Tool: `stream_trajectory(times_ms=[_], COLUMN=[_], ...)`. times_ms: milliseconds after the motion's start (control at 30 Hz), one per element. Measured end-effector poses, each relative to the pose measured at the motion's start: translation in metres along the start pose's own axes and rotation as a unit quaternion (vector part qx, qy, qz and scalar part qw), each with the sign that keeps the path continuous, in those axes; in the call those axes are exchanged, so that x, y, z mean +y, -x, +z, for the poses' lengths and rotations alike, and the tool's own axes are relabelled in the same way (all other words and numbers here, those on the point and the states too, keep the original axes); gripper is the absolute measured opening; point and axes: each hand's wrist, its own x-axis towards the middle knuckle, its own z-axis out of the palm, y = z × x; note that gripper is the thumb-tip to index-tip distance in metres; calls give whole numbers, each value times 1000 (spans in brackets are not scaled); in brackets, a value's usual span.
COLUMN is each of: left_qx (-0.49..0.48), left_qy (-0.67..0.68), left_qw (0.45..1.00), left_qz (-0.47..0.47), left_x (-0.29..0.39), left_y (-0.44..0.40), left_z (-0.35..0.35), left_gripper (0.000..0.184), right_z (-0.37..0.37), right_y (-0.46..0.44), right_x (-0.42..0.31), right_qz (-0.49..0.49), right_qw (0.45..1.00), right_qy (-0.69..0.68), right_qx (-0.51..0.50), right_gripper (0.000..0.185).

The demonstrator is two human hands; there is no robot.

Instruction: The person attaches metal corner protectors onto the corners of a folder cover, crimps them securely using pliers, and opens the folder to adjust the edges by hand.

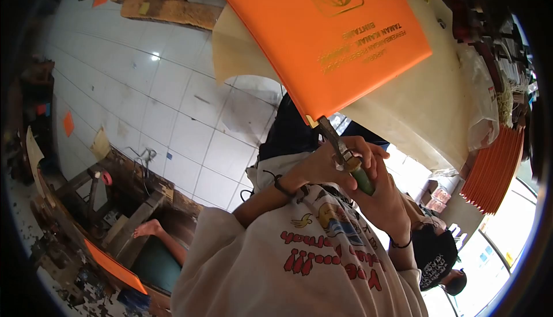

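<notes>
Two hands work on one tool: the left hand point(324, 164) and the right hand point(385, 202) both have their grip closed around a single pair of pliers point(332, 134), the left nearer the metal, the right around the green handle point(363, 181). One dark band circles each wrist.

The pliers sit in front of the shirt point(299, 242), at the near corner of one orange folder point(345, 40). Their long axis runs slantwise, handle back toward the body, jaws pointing away and to the left, up to one gold corner piece point(311, 121) (how firmly they bite, I cannot tell). The folder slants away too, its near end narrowing to that corner, over a tan-covered tabletop point(415, 106); its gold emblem and lettering read upside down.

The folder's far end is cut off above. Only one green handle can be made out, the fingers covering the rest. To the right stands one stack of orange folders point(494, 170), too tightly packed to count, and one person in black point(433, 259), partly hidden. One bare foot point(148, 228) shows at left.
</notes>
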Motion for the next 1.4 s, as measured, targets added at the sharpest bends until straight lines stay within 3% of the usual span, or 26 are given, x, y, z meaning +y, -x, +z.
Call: stream_trajectory(times_ms=[100, 200, 300, 467, 500, 567, 633, 700, 733, 767, 833, 933, 1033, 1067, 1267, 1367, 1400], left_qx=[16, 13, 32, 76, 64, 28, 45, 56, 69, 80, 10, -79, -120, -120, -70, -37, -26], left_qy=[4, -45, -112, -184, -315, -557, -607, -673, -769, -848, -905, -922, -951, -960, -978, -985, -985], left_qw=[999, 998, 991, 975, 942, 826, 784, 736, 627, 503, 414, 377, 281, 244, 117, 14, 63], left_qz=[-42, -43, -69, -95, -94, -79, -123, 58, 103, 147, 98, 38, 53, 72, 155, 169, 159], left_x=[0, 2, 9, 30, 39, 79, 133, 176, 190, 204, 225, 228, 218, 216, 157, 106, 95], left_y=[8, 14, 20, 15, 17, 23, 51, 71, 56, 34, -4, -39, -52, -54, -54, -57, -58], left_z=[-9, -19, -25, -11, -9, -7, 4, -2, 13, 30, 30, 12, -6, -10, 9, 25, 36], left_gripper=[43, 45, 51, 51, 52, 53, 47, 50, 53, 57, 68, 74, 71, 63, 65, 62, 68], right_z=[-4, 0, 0, -6, -7, -12, -17, -27, -32, -32, -31, -32, -32, -29, -9, -3, -1], right_y=[-3, -4, 0, 3, 6, 12, 22, 27, 27, 26, 20, 17, 17, 15, 5, 4, 4], right_x=[-1, 10, 6, 8, 14, 29, 51, 64, 67, 69, 72, 75, 73, 75, 77, 82, 86], right_qz=[22, -62, -80, -16, -48, -113, -74, -49, -4, -21, -59, -90, -136, -145, -142, -126, -120], right_qw=[995, 993, 993, 988, 988, 983, 984, 985, 981, 978, 968, 954, 943, 939, 904, 890, 887], right_qy=[46, 55, 0, -1, -33, -93, -140, -155, -187, -205, -237, -280, -295, -303, -400, -429, -431], right_qx=[-91, -83, -82, -153, -140, -110, -76, -54, -46, -11, 58, 64, 73, 75, 59, 88, 115], right_gripper=[21, 22, 22, 26, 28, 32, 40, 43, 37, 36, 35, 32, 28, 27, 27, 26, 26])
